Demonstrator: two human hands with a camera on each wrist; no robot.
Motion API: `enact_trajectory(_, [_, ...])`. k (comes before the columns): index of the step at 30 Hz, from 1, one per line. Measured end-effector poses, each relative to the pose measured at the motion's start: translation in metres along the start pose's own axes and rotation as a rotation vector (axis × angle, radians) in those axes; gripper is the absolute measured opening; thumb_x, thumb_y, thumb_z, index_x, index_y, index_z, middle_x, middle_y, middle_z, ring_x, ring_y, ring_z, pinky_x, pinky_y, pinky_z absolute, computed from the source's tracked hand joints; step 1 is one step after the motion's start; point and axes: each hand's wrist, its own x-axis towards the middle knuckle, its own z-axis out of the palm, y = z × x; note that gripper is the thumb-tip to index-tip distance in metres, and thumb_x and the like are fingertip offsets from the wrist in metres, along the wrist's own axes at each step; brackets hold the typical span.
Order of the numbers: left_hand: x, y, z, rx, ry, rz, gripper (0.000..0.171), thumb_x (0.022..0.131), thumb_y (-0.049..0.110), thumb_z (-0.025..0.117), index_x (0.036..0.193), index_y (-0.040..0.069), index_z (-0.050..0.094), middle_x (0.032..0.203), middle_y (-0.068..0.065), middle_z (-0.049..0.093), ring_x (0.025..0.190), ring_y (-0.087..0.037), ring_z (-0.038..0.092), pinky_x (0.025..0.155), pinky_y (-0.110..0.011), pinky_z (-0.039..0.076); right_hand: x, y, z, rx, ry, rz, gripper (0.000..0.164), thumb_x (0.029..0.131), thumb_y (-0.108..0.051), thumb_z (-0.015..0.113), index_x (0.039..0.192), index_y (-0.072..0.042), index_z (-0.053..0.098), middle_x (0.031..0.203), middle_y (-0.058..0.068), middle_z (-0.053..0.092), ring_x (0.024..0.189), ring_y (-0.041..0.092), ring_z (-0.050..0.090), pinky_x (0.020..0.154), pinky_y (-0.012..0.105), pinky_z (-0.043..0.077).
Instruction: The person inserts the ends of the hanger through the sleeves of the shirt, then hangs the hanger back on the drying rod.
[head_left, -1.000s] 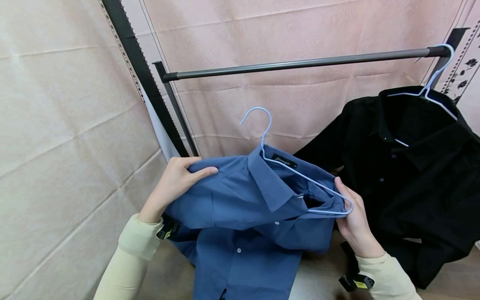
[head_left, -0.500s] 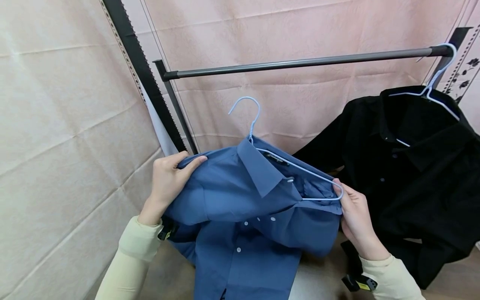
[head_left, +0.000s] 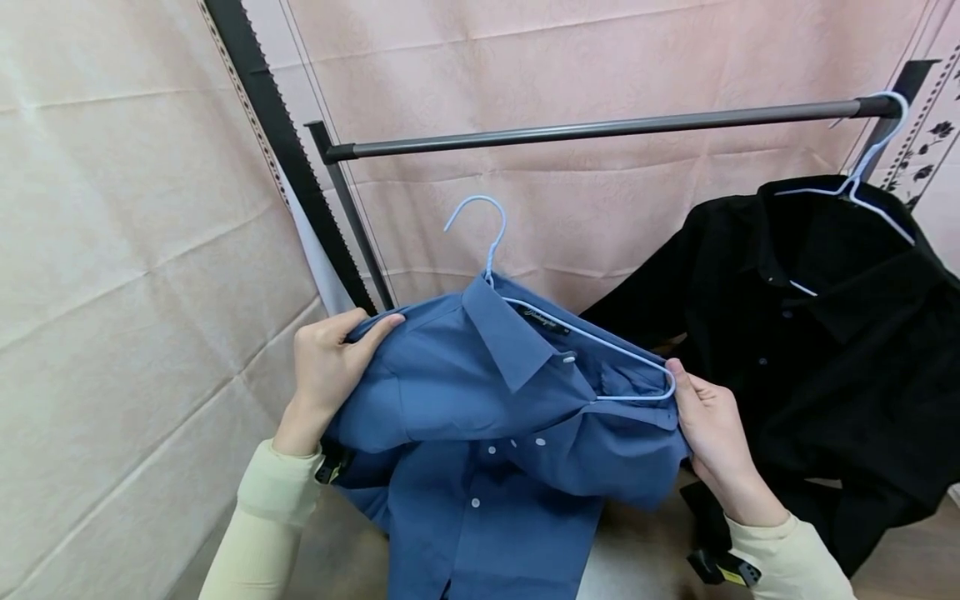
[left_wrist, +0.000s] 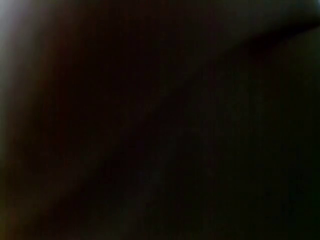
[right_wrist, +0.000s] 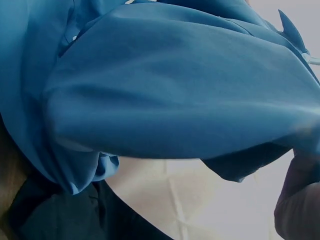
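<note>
A blue button-up shirt (head_left: 450, 367) hangs between my two hands, with a light-blue wire hanger (head_left: 592, 333) partly inside it. The hanger's hook rises above the collar, and its right end shows in the open neck. My left hand (head_left: 330, 367) pinches the shirt's shoulder at left, thumb on top. At the other shoulder, my right hand (head_left: 712, 425) grips the cloth, its thumb beside the hanger's end. The hanger's left arm is hidden under the cloth. Blue cloth (right_wrist: 165, 100) fills much of the right wrist view; the left wrist view is almost black.
A dark metal rail (head_left: 600, 129) crosses behind the shirt. On its right end hangs a black shirt (head_left: 847, 333) on another light-blue hanger (head_left: 873, 158), close to my right hand. A pale cloth curtain (head_left: 150, 275) lines the left side, with pink cloth (head_left: 600, 50) behind the rail.
The blue shirt and hanger have shifted left, with the hook a little higher than at first. My left hand has moved left with the shoulder; my right thumb now sits at the hanger's end.
</note>
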Motion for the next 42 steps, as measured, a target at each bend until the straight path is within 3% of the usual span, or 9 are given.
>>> enact_trajectory(4, [-0.001,0.002,-0.001,0.023,-0.006,0.018,0.054,0.079,0.026,0.075,0.053,0.020,0.029,0.051,0.009,0.018,0.038,-0.005,0.017,0.041,-0.021,0.014,-0.001,-0.001,0.000,-0.080,0.050,-0.012,0.048,0.096,-0.037,0.051,0.081,0.003,0.072,0.069,-0.005,0.066,0.071,0.004,0.054,0.064,0.017,0.046])
enact_trajectory(11, [-0.001,0.007,-0.001,0.099,0.017,0.079,0.055,0.082,0.029,0.073,0.055,0.020,0.026,0.051,0.008,0.017,0.038,-0.004,0.014,0.040,-0.023,0.012,-0.001,-0.004,0.000,-0.139,0.115,-0.095,0.054,0.096,-0.034,0.050,0.061,0.005,0.062,0.056,-0.002,0.057,0.059,0.006,0.048,0.054,0.019,0.043])
enact_trajectory(19, [-0.003,0.010,-0.004,0.137,0.011,0.144,0.053,0.084,0.029,0.070,0.055,0.021,0.026,0.050,0.009,0.017,0.038,-0.003,0.014,0.039,-0.023,0.012,-0.001,-0.014,-0.005,-0.251,0.136,-0.187,0.041,0.096,-0.032,0.052,0.076,-0.002,0.072,0.063,-0.005,0.062,0.061,0.005,0.049,0.054,0.017,0.040])
enact_trajectory(26, [-0.006,0.014,-0.008,0.213,-0.002,0.215,0.050,0.086,0.032,0.067,0.056,0.020,0.029,0.048,0.008,0.019,0.036,-0.005,0.017,0.038,-0.023,0.010,-0.002,-0.021,-0.006,-0.368,0.189,-0.261,0.035,0.095,-0.034,0.054,0.071,-0.013,0.070,0.057,0.001,0.052,0.057,0.011,0.041,0.049,0.023,0.031])
enact_trajectory(29, [-0.007,0.018,-0.008,0.244,0.010,0.264,0.048,0.087,0.033,0.066,0.056,0.019,0.032,0.047,0.007,0.021,0.034,-0.008,0.021,0.038,-0.023,0.010,-0.002,-0.024,-0.007,-0.358,0.180,-0.279,0.029,0.096,-0.033,0.053,0.084,-0.017,0.074,0.070,-0.001,0.063,0.066,0.007,0.051,0.056,0.017,0.037])
enact_trajectory(31, [-0.008,0.021,-0.008,0.260,0.021,0.294,0.047,0.088,0.032,0.065,0.056,0.017,0.033,0.047,0.006,0.023,0.033,-0.010,0.024,0.037,-0.023,0.009,-0.004,-0.025,-0.007,-0.329,0.150,-0.300,0.024,0.096,-0.030,0.053,0.098,-0.019,0.074,0.089,-0.003,0.069,0.083,0.005,0.059,0.068,0.013,0.042])
enact_trajectory(34, [-0.007,0.025,-0.007,0.253,0.037,0.304,0.048,0.088,0.033,0.064,0.055,0.017,0.033,0.047,0.006,0.023,0.033,-0.010,0.025,0.037,-0.022,0.009,-0.009,-0.028,-0.006,-0.289,0.105,-0.336,0.023,0.096,-0.023,0.053,0.113,-0.021,0.069,0.113,-0.004,0.064,0.106,0.005,0.057,0.084,0.013,0.040])
enact_trajectory(38, [-0.004,0.028,-0.007,0.201,0.044,0.266,0.050,0.088,0.036,0.064,0.055,0.018,0.031,0.048,0.007,0.021,0.034,-0.007,0.021,0.038,-0.022,0.009,-0.012,-0.029,-0.008,-0.257,0.043,-0.492,0.024,0.097,-0.010,0.050,0.111,-0.012,0.070,0.115,0.004,0.064,0.110,0.013,0.056,0.090,0.017,0.040])
enact_trajectory(42, [-0.002,0.028,-0.008,0.121,0.041,0.225,0.051,0.087,0.036,0.065,0.055,0.019,0.030,0.049,0.009,0.019,0.037,-0.004,0.018,0.038,-0.022,0.011,-0.003,-0.032,-0.013,-0.200,-0.013,-0.652,0.023,0.094,0.001,0.050,0.107,-0.001,0.069,0.114,0.015,0.062,0.115,0.026,0.052,0.096,0.023,0.037])
